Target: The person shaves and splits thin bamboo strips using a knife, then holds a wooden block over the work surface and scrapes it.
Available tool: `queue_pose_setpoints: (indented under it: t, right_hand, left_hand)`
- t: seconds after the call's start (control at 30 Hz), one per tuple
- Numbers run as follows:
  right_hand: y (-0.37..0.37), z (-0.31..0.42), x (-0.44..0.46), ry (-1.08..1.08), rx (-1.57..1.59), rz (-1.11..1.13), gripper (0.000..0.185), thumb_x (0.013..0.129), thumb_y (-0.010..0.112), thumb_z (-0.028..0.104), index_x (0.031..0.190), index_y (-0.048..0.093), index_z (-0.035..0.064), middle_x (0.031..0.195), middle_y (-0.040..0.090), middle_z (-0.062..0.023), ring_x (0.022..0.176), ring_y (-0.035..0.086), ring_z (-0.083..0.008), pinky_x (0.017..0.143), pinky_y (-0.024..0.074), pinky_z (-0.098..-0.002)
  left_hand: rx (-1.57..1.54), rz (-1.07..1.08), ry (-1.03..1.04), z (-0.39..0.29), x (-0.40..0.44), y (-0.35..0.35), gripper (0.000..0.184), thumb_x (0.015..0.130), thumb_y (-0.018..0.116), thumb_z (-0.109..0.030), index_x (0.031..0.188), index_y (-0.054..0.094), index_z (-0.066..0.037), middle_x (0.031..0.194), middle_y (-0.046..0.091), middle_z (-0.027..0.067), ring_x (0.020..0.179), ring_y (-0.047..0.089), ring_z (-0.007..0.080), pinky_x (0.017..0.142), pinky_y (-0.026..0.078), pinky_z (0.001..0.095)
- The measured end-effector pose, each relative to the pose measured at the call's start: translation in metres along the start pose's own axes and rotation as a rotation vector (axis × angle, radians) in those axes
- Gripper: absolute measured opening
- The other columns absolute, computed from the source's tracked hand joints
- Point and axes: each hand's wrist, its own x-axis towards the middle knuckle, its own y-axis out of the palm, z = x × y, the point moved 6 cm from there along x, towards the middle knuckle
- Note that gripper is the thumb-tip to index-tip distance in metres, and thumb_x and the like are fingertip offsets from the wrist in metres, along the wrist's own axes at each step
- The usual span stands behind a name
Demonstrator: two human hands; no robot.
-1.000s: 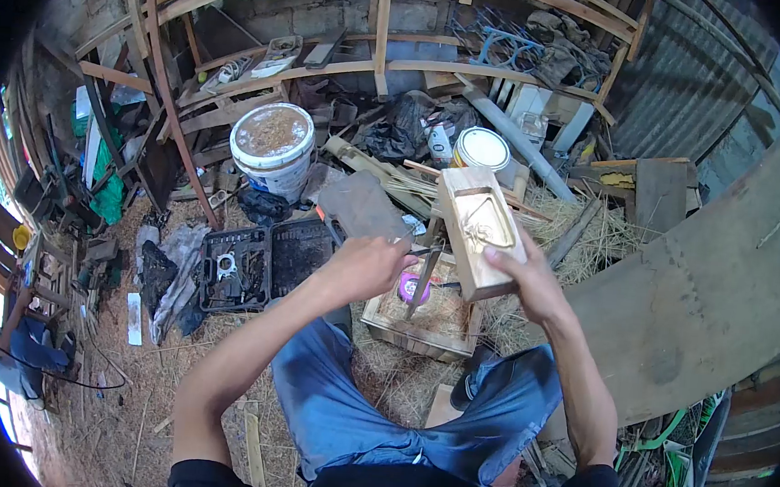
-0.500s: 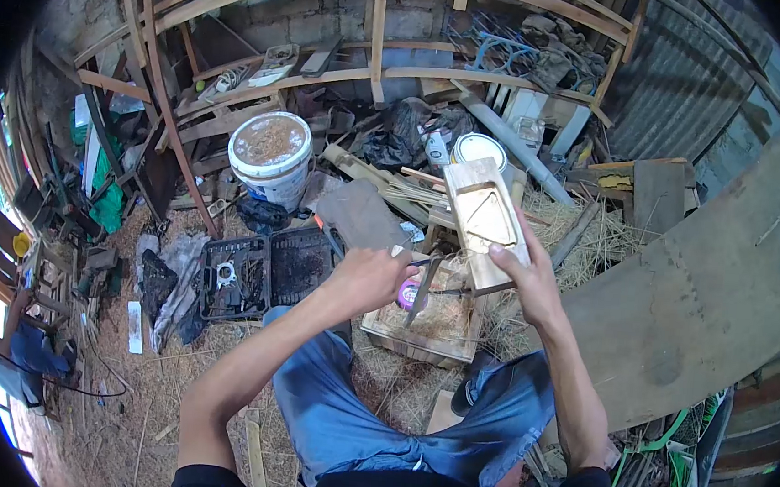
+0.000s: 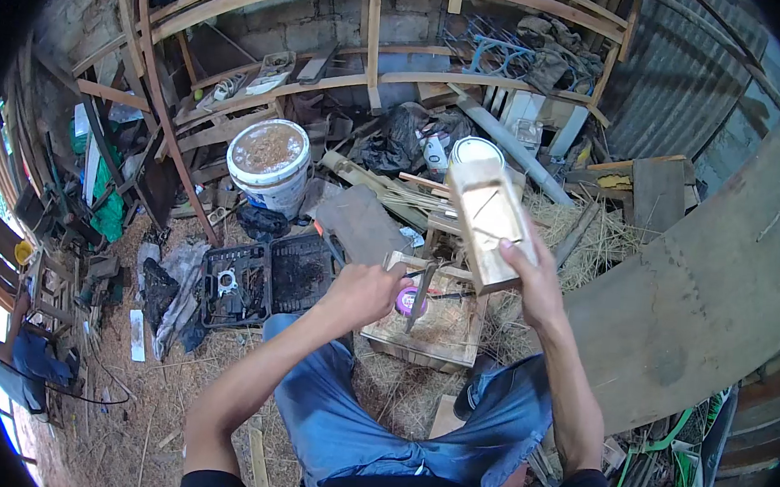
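My right hand (image 3: 536, 287) holds a pale wooden block (image 3: 494, 224) up and tilted, thumb on its face. A rectangular recess is cut into the block, with a dark diagonal line across it. My left hand (image 3: 363, 296) is closed, and a thin dark tip pokes out by its fingers; the rest of what it grips is hidden. Just to the right of that hand, a long narrow blade-like piece (image 3: 421, 296) leans over a shallow wooden box (image 3: 418, 348). Beside the blade, a round purple-rimmed item (image 3: 406, 302) lies in the box.
A white bucket (image 3: 268, 179) of shavings stands left of an open black tool case (image 3: 268, 275). A large board (image 3: 688, 294) slopes along the right. A white can (image 3: 478, 150) stands behind the block. At far left is another person (image 3: 24, 357). Straw litters the floor.
The wooden block has turned slightly and tipped in my right hand. My left hand has dropped a little, staying closed beside the box.
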Motion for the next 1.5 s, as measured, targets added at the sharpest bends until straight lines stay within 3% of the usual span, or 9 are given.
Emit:
queue_pose_setpoints:
  t: [0.23,0.4,0.7,0.8,0.9,1.23,1.33,1.4,1.5]
  right_hand:
    - [0.007,0.053,-0.025,-0.288,-0.117,-0.128,0.064,0.087,0.061,0.025,0.140,0.035,0.0007,0.126,0.052,-0.0168,0.112,0.053,-0.0215,0.096,0.0413,-0.0324]
    - [0.019,-0.033,-0.020,0.351,0.242,0.047,0.067,0.087,0.061,0.028,0.142,0.033,0.0023,0.135,0.047,-0.0176,0.120,0.048,-0.0249,0.102,0.0349,-0.0341]
    - [0.010,0.068,-0.013,-0.324,0.112,-0.079,0.062,0.089,0.059,0.024,0.143,0.035,0.0065,0.136,0.046,-0.0165,0.122,0.045,-0.0218,0.100,0.0373,-0.0336]
    - [0.015,-0.001,-0.017,-0.181,-0.304,-0.010,0.061,0.089,0.059,0.022,0.142,0.035,0.0062,0.136,0.045,-0.0167,0.121,0.046,-0.0213,0.100,0.0373,-0.0335]
    - [0.014,-0.044,-0.018,0.384,0.159,0.064,0.061,0.089,0.059,0.022,0.142,0.035,0.0052,0.136,0.046,-0.0169,0.120,0.047,-0.0206,0.100,0.0378,-0.0329]
    - [-0.001,0.020,-0.022,-0.302,0.005,-0.112,0.062,0.091,0.055,0.021,0.142,0.030,-0.0015,0.135,0.044,-0.0189,0.120,0.047,-0.0232,0.101,0.0367,-0.0335]
    - [0.012,-0.018,-0.021,-0.329,-0.523,-0.033,0.061,0.090,0.056,0.023,0.142,0.031,0.0009,0.123,0.053,-0.0156,0.103,0.057,-0.0195,0.082,0.0485,-0.0295]
    - [-0.005,-0.034,-0.014,0.363,0.028,0.008,0.059,0.091,0.053,0.028,0.141,0.034,0.0037,0.112,0.057,-0.0102,0.090,0.060,-0.0131,0.064,0.0520,-0.0230]
    - [-0.015,-0.009,-0.005,0.157,0.370,-0.156,0.063,0.090,0.057,0.028,0.141,0.033,0.0020,0.097,0.060,-0.0034,0.063,0.052,-0.0053,0.041,0.0301,-0.0178]
  left_hand:
    - [-0.043,0.009,-0.018,0.006,0.004,0.012,0.032,0.095,0.047,-0.031,0.091,0.055,-0.001,0.065,0.061,0.0214,0.063,0.063,0.0405,0.054,0.049,0.0498]
    - [-0.022,0.043,-0.019,0.006,0.007,0.016,0.032,0.095,0.046,-0.032,0.090,0.055,-0.001,0.068,0.062,0.0217,0.066,0.062,0.0420,0.056,0.049,0.0516]
    - [-0.035,-0.029,0.005,0.012,0.009,0.031,0.030,0.096,0.045,-0.032,0.095,0.053,-0.003,0.063,0.062,0.0198,0.062,0.063,0.0399,0.054,0.049,0.0491]
    - [-0.082,-0.047,0.001,0.009,0.010,0.033,0.029,0.095,0.046,-0.032,0.093,0.052,-0.003,0.062,0.061,0.0205,0.062,0.063,0.0407,0.055,0.049,0.0495]
    - [-0.056,0.009,0.012,0.001,0.008,0.035,0.029,0.095,0.047,-0.032,0.092,0.052,-0.003,0.062,0.061,0.0215,0.063,0.063,0.0416,0.055,0.049,0.0505]
    - [-0.110,-0.036,-0.030,0.010,0.008,0.041,0.032,0.094,0.047,-0.035,0.088,0.055,-0.004,0.062,0.059,0.0222,0.060,0.060,0.0430,0.053,0.047,0.0526]
    - [-0.007,-0.024,0.006,0.011,0.010,0.027,0.033,0.094,0.047,-0.035,0.087,0.056,-0.004,0.061,0.059,0.0222,0.059,0.060,0.0431,0.052,0.047,0.0520]
    - [-0.063,-0.049,-0.014,0.017,0.003,0.036,0.033,0.094,0.048,-0.035,0.086,0.056,-0.004,0.060,0.058,0.0223,0.058,0.060,0.0430,0.052,0.047,0.0515]
    - [-0.098,-0.073,-0.026,0.018,0.003,0.033,0.033,0.094,0.048,-0.035,0.086,0.056,-0.004,0.059,0.058,0.0224,0.057,0.059,0.0428,0.051,0.048,0.0507]
